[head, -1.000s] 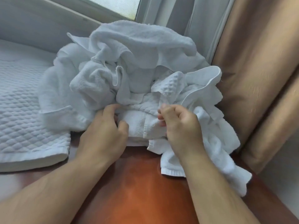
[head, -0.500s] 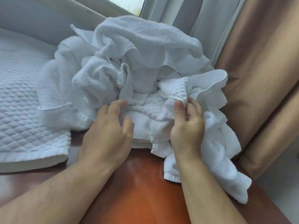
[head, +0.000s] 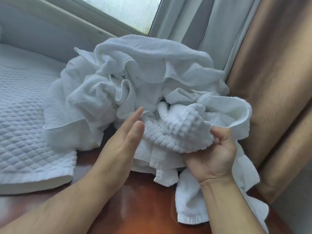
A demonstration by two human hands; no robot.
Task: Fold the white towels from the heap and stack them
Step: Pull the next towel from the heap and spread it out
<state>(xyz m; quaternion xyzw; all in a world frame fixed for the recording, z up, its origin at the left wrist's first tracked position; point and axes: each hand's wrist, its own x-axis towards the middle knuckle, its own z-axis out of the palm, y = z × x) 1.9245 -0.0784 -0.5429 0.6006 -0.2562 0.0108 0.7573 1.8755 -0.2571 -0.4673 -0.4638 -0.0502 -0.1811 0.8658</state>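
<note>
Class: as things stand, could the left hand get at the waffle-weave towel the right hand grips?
Probably yes: the open left hand lies right beside the waffle-weave towel, with nothing between.

No legible text, labels, brands or numbers in view. Checked the towels [head: 143, 68], the quilted pad [head: 25, 132], the curtain [head: 270, 81] and the table [head: 143, 208]: nothing readable on any.

Right hand [head: 212, 159] turned palm-up, gripping a waffle towel [head: 179, 130]; left hand [head: 121, 142] straightened, seemingly off the heap [head: 135, 73].
</note>
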